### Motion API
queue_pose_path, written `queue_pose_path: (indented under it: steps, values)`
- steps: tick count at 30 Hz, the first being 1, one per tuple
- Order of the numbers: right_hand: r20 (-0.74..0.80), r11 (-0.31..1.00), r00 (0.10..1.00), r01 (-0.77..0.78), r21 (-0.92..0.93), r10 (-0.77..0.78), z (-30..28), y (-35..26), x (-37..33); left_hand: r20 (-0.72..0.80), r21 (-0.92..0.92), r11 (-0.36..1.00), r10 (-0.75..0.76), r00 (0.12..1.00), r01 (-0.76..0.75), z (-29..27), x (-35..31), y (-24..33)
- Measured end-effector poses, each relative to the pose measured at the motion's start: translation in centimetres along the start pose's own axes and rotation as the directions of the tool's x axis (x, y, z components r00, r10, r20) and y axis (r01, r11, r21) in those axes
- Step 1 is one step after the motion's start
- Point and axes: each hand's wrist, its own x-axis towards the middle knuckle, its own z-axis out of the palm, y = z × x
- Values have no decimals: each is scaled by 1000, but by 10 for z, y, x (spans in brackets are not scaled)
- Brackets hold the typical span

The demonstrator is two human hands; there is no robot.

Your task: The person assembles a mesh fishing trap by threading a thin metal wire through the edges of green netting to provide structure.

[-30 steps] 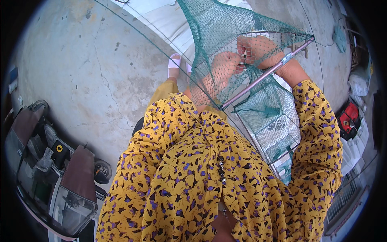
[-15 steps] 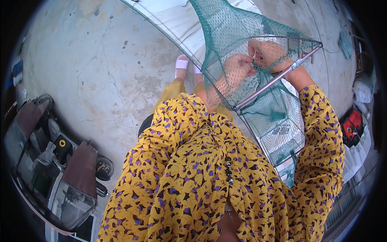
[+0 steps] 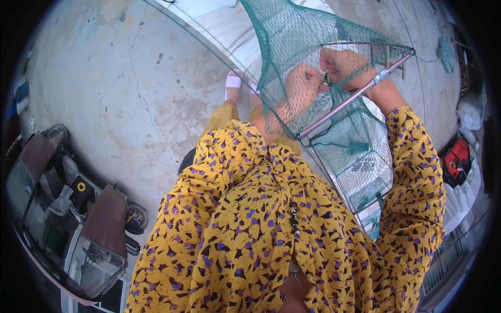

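A green mesh net trap (image 3: 292, 31) with a metal rod (image 3: 349, 99) along one side lies across my lap and forearms. Both hands show through its netting. My left hand (image 3: 302, 83) is closed, thumb and fingers pinched together near a small dark bit at the mesh. Just to its right, my right hand (image 3: 342, 65) is bent inward with its fingers curled toward the same spot. What the fingers grip is partly hidden by the net. Below the rod, another net section (image 3: 344, 135) hangs over a white printed sack or package (image 3: 373, 167).
White sheeting (image 3: 229, 31) lies on the concrete floor (image 3: 104, 88) past my slippered feet (image 3: 233, 86). A three-wheeled vehicle with a brown seat (image 3: 104, 219) stands at left. A red and black object (image 3: 456, 159) and plastic bags (image 3: 469, 116) are at right.
The net's rod has shifted slightly left and up. My left hand has moved a little up and left, a small gap showing between it and the right hand.
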Motion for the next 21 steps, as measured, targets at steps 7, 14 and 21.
queue_pose_path:
  steps: [7,14,21]
  values:
    - [49,1000,999,2,18,-3,-13,2,-3,-66,-152,988,-21,998,10,-4,4,0]
    - [-39,964,996,-66,256,78,-15,22,-7,-205,-400,916,-130,970,38,-17,2,2]
    - [-107,971,994,16,238,10,0,34,0,-174,-618,786,-170,970,27,-20,-2,12]
